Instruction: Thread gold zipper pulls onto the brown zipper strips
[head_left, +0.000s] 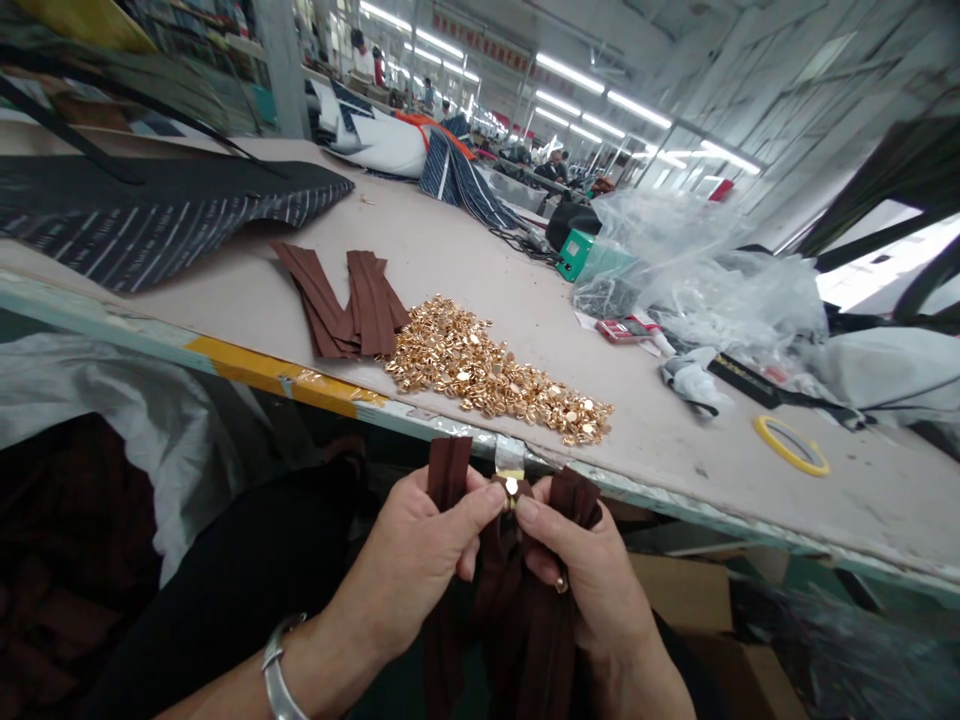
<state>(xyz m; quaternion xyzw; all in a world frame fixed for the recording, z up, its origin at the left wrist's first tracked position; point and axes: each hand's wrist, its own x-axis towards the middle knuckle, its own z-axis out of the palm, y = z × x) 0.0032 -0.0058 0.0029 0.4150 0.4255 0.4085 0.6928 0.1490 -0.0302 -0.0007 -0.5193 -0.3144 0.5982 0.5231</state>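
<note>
My left hand (427,530) pinches a brown zipper strip (450,470) whose end sticks up past the fingers. Opposite it, my right hand (577,545) is closed on more brown zipper strips (574,495). Both thumbs meet at a small shiny gold zipper slider (511,486), just in front of a taped metal piece (510,455) at the table's edge. Another gold piece (561,582) shows under my right fingers. Brown strips hang down between the hands. Close beyond lies a heap of gold zipper sliders (480,365), with brown zipper strips (367,300) at its left end.
The table (480,255) slopes across the view. Dark striped fabric (187,230) lies at the left. To the right are a yellow tape roll (791,445), clear plastic bags (697,270) and a green box (575,255). A cardboard box (682,590) is below the table.
</note>
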